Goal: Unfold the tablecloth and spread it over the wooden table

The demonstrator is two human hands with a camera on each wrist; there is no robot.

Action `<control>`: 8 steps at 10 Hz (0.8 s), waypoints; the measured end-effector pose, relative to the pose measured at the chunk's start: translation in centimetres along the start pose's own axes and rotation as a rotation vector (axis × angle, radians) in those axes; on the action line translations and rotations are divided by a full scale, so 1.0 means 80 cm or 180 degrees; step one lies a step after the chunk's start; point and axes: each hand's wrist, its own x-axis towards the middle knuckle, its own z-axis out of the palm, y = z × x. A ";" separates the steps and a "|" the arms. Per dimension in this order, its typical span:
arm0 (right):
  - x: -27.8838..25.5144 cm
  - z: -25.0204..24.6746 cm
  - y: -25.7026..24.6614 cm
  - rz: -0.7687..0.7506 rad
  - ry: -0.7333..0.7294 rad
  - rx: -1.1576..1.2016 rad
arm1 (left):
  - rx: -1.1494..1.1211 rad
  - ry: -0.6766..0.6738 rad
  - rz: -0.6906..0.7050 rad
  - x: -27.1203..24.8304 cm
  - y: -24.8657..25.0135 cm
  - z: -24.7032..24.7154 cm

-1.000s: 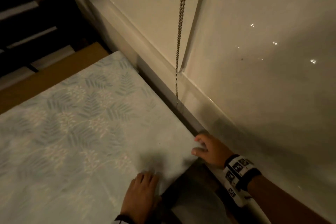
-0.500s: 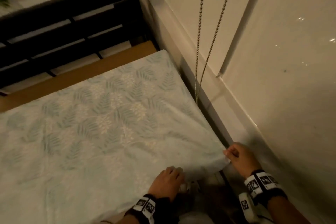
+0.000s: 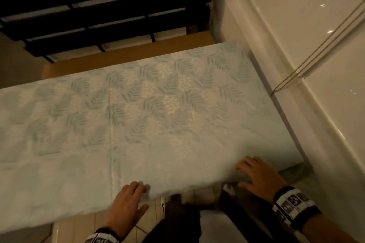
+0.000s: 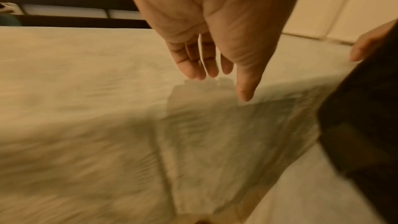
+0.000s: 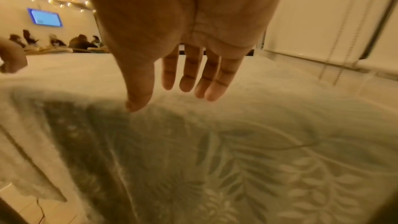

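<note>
— Two hands are working the near edge: the left hand (image 3: 126,201) and right hand (image 3: 258,175) are lying spread, fingers straight, gripping nothing.

— Where is the tablecloth (image 3: 150,116) sitting?

— It's lying unfolded across the counter (image 3: 126,58), whose far strip is showing bare.

— So the step?

— Smoothing, I'd judge. Next, it's probably needing a shift toward that uncovered strip.

- The tablecloth (image 3: 158,114) is thin matt cloth, printed with pale green fern leaves and creased along its fold lines.
- The worktop (image 3: 126,58) shows as bare matt brown wood beyond the cloth.
- The wall panel (image 3: 296,16) looks smooth and glossy, catching small light reflections.
- The bead cord (image 3: 320,45) looks like metal.
- The floor tiles (image 3: 83,227) appear smooth.
</note>
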 end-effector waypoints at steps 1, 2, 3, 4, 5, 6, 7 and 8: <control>0.020 0.023 -0.033 0.0154 0.0063 -0.0264 | 0.0084 -0.0030 -0.0365 -0.049 -0.084 -0.006; 0.026 0.026 -0.045 0.0385 0.0049 -0.0268 | 0.0161 0.0205 -0.0199 -0.067 -0.117 -0.002; 0.023 0.027 -0.050 0.0235 -0.0076 -0.0451 | 0.0131 0.0184 -0.0113 -0.065 -0.125 -0.002; 0.023 0.025 -0.055 0.0306 -0.0367 -0.0612 | 0.0133 0.0206 -0.0074 -0.072 -0.128 0.000; 0.025 0.025 -0.059 0.0320 -0.0432 -0.0650 | 0.0039 0.0176 -0.0089 -0.075 -0.126 -0.005; 0.018 0.018 -0.067 0.0412 -0.0403 -0.0547 | -0.0017 -0.0058 -0.0216 -0.080 -0.117 -0.013; 0.023 0.007 -0.080 0.0423 -0.0468 -0.0411 | -0.0274 -0.0794 -0.0406 -0.086 -0.093 -0.020; 0.019 0.027 -0.088 0.0562 -0.0586 -0.0208 | -0.0043 -0.1194 -0.0594 -0.100 -0.106 0.010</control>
